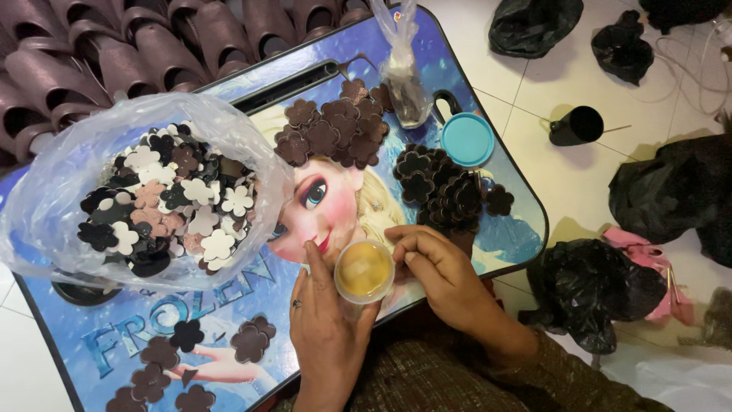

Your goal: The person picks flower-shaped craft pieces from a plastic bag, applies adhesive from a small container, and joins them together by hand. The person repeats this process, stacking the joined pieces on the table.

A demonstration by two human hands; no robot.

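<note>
While the left hand (324, 320) grips the small round clear plastic tub of yellow glue (364, 271) at the desk's (69, 336) near edge, the right hand (438, 267), just right, pinches its rim, equally close.

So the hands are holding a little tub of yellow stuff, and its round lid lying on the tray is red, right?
Not quite. The head view shows both hands, left hand and right hand, around the little tub of yellow stuff, but the round lid lying on the tray is teal blue, not red.
</note>
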